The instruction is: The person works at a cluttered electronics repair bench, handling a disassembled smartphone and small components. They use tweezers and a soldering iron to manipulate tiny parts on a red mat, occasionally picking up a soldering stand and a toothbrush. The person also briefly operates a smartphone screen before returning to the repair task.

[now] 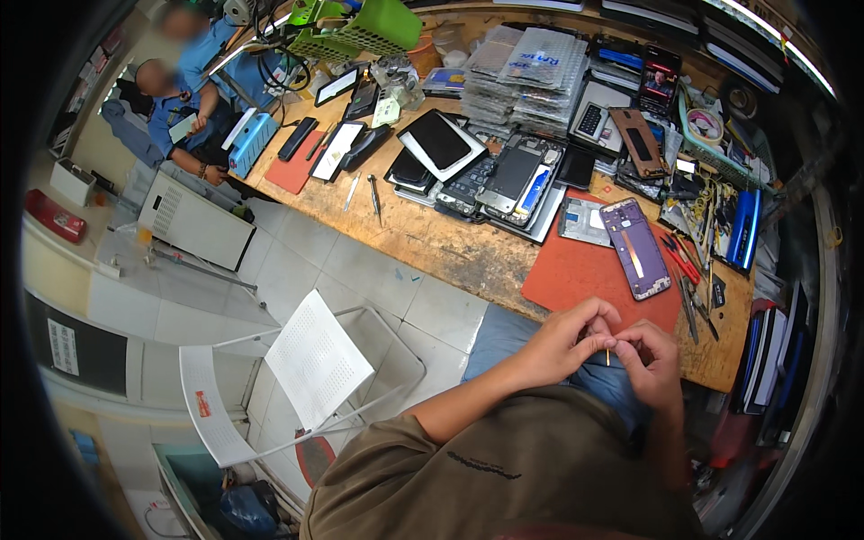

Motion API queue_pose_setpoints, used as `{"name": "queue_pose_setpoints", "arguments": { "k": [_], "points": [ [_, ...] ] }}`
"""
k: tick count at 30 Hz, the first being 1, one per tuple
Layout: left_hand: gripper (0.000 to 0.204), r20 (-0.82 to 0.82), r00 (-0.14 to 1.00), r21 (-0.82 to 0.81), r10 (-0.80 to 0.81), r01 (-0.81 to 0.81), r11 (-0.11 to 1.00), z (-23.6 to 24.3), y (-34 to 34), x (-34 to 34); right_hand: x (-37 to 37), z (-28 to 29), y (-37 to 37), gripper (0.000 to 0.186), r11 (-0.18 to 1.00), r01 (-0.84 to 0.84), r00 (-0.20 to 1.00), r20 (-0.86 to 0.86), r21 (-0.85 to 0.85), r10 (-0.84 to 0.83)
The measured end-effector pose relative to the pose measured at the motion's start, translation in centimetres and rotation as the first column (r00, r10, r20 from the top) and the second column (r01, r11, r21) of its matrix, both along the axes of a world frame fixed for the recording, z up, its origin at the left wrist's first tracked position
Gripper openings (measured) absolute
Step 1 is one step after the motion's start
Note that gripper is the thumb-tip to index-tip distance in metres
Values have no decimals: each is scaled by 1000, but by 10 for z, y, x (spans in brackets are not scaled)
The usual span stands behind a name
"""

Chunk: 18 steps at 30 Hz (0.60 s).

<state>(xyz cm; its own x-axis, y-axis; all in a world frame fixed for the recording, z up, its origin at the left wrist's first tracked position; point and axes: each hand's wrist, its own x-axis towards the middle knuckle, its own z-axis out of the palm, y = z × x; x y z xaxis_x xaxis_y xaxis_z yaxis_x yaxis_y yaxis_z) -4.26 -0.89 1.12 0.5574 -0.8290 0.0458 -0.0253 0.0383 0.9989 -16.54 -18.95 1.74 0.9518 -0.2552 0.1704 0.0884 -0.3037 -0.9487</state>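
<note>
My left hand [580, 335] and my right hand [650, 360] meet above my lap at the edge of the orange mat [567, 268], fingertips pinched together on a thin yellow strip [608, 356] that hangs below them. Most of the strip is hidden by my fingers. On the mat above my hands lies a purple phone housing [634, 247], overlapping a silver frame part [578, 222]. Red-handled pliers [684, 261] and dark tweezers [689, 310] lie to the right.
The wooden bench [405, 252] holds opened devices [513, 180], stacked plastic trays [531, 72], a green basket [355, 31] and scattered tools. A white folding chair [319, 360] stands left of me. Two people [166, 117] in blue are at the upper left.
</note>
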Motion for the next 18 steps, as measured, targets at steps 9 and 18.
{"name": "queue_pose_setpoints", "arguments": {
  "k": [9, 18],
  "points": [
    [12, -147, 982, -37, 115, -122, 992, -16, 3, -5, 10, -16, 3, 7, 1000, -28, 1000, -5, -7, 28],
    [18, 31, 992, 35, 122, -123, 992, -15, 2, -7, 9, -33, 0, 9, 980, -14, 1000, 0, 198, 15]
  ]
}}
